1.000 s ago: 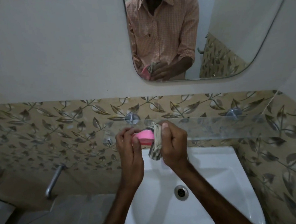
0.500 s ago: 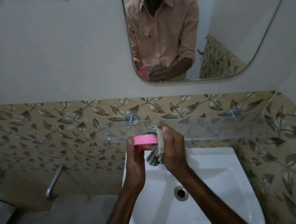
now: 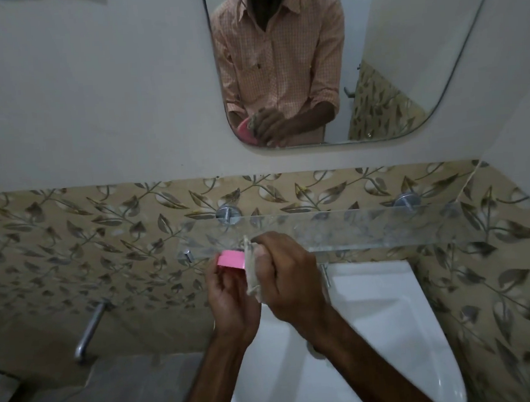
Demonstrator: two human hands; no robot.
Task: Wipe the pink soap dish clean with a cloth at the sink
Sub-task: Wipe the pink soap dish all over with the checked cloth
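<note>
The left hand (image 3: 231, 300) holds the pink dish (image 3: 231, 260) in the air, above the back left corner of the white sink (image 3: 387, 311) and just in front of the glass shelf (image 3: 369, 228). Its fingers are closed around the dish from below and from the left side, so only the top edge and a part of the side wall of the dish can be seen. The right hand (image 3: 286, 277) is just beside it on the right, closed on a pale cloth (image 3: 252, 275). The cloth is pressed against the right end of the dish, and a fold of it hangs down between the two hands. The thumb of the right hand lies on the cloth, and the other fingers are curled over the top of it. How the cloth touches the inside of the dish I cannot tell, because the hands cover it. On the tiled wall with the leaf pattern, a metal tap (image 3: 89, 332) stands out at the left, well apart from the hands. The mirror (image 3: 389, 66) above shows the person in a checked shirt with both hands joined at the dish.
</note>
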